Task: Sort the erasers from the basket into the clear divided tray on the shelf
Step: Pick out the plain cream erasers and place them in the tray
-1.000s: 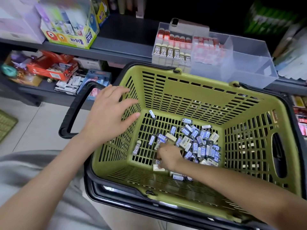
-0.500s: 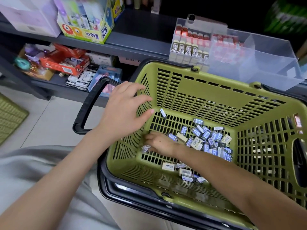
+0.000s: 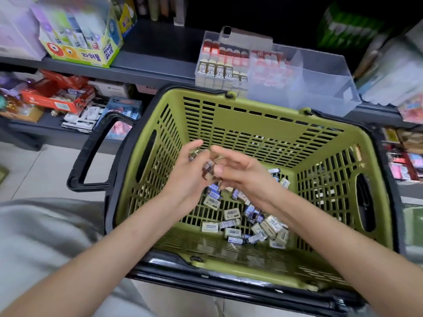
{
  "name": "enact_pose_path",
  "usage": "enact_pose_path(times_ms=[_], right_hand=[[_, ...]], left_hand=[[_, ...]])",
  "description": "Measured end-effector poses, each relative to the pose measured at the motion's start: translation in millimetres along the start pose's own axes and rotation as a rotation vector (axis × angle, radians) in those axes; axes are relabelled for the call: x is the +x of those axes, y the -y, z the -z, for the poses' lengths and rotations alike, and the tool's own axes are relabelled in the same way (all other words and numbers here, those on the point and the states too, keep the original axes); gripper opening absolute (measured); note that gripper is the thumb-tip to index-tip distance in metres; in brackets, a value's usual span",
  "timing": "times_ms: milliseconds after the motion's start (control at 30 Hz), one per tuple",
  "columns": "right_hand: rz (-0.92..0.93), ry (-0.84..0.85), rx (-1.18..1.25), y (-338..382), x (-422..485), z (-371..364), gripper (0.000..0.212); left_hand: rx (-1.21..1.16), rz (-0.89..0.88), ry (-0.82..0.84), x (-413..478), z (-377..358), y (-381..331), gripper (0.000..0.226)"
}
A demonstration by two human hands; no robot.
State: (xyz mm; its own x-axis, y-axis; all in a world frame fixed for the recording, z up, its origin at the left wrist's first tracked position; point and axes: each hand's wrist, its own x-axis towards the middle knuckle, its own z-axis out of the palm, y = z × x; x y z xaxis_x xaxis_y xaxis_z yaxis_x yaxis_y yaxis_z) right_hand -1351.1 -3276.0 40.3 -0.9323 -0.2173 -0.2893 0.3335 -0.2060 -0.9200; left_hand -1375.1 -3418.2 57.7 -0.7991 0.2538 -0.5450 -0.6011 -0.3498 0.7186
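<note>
Head view: left hand (image 3: 186, 179) grip around erasers (image 3: 208, 171), right hand (image 3: 240, 173) grip unclear, "2B" labels (image 3: 219, 73) in tray (image 3: 320, 88).

Person shows as two arms + a bit of clothing. L forearm (image 3: 103, 259) and R forearm (image 3: 332, 243) are both bare right up to the frame edge; slim and smooth. L hand (image 3: 183, 179) and R hand (image 3: 242, 172) are bare too. Fingers are long and thin, motion-blurred at the tips. R thumbnail (image 3: 218, 172) is the one nail that reads: short, plain, slight sheen. Clothing: light grey cloth (image 3: 45, 229) at lower left, beside the L forearm. It's a soft matte fabric, one flat colour, w/ broad shallow folds. Blurred, so can't tell if it's a trouser leg or a top.
</note>
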Motion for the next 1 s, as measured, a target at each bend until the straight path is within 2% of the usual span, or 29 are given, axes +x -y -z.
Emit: enact_pose_path(times_ms=[33,67,100,167,233,300,400,500,567,633,667,767,833,867,933,1000], right_hand=[[-0.034,-0.034,-0.030,-5.3,-2.4,12.3,0.031],[-0.046,-0.087,-0.178,-13.5,-4.3,23.7,0.024],[-0.051,-0.119,-0.450,-24.2,-4.9,33.2,0.017],[-0.094,0.000,-1.083,-54.0,-2.7,46.2,0.015],[-0.190,0.137,-1.412,-80.7,0.3,47.8,0.022],[-0.201,0.215,-1.534,-99.1,3.3,43.8,0.028],[-0.099,0.285,-1.688,-115.0,9.2,37.2,0.036],[-0.049,0.272,-1.720,-118.5,16.3,32.9,0.025],[-0.059,0.244,-1.705,-118.0,18.5,31.7,0.020],[-0.107,0.149,-1.540,-109.8,17.6,33.5,0.019],[-0.154,0.073,-1.356,-100.9,16.8,35.3,0.018],[-0.255,-0.152,-0.537,-57.0,15.4,40.0,0.020],[-0.251,-0.172,-0.155,-25.4,13.9,41.9,0.011],[-0.245,-0.147,-0.068,-12.2,13.0,41.5,0.010],[-0.235,-0.079,-0.049,7.4,11.9,38.9,0.010],[-0.223,-0.029,-0.062,20.3,11.3,41.1,0.013]], left_hand=[[-0.004,0.029,-0.024,2.3,1.3,-1.5,0.030],[0.015,0.045,-0.046,5.2,3.7,-4.4,0.029],[0.053,0.052,-0.057,8.1,6.1,-8.7,0.028],[0.137,0.072,-0.049,12.8,9.7,-17.2,0.025],[0.168,0.111,-0.020,16.0,11.9,-22.9,0.025],[0.181,0.129,0.023,18.2,14.0,-25.2,0.028],[0.265,0.121,0.080,20.3,18.5,-26.2,0.038],[0.295,0.136,0.093,22.1,21.6,-24.0,0.036],[0.327,0.150,0.088,23.5,23.2,-20.7,0.029],[0.374,0.162,0.084,25.2,23.3,-15.9,0.026],[0.403,0.169,0.076,26.2,22.8,-12.8,0.026],[0.502,0.196,0.034,27.5,20.5,-1.2,0.032],[0.515,0.215,0.055,28.0,14.5,5.6,0.047],[0.501,0.228,0.102,28.4,9.3,8.3,0.055],[0.469,0.240,0.223,29.6,-3.7,12.0,0.064],[0.424,0.241,0.297,30.3,-15.7,14.2,0.060]])
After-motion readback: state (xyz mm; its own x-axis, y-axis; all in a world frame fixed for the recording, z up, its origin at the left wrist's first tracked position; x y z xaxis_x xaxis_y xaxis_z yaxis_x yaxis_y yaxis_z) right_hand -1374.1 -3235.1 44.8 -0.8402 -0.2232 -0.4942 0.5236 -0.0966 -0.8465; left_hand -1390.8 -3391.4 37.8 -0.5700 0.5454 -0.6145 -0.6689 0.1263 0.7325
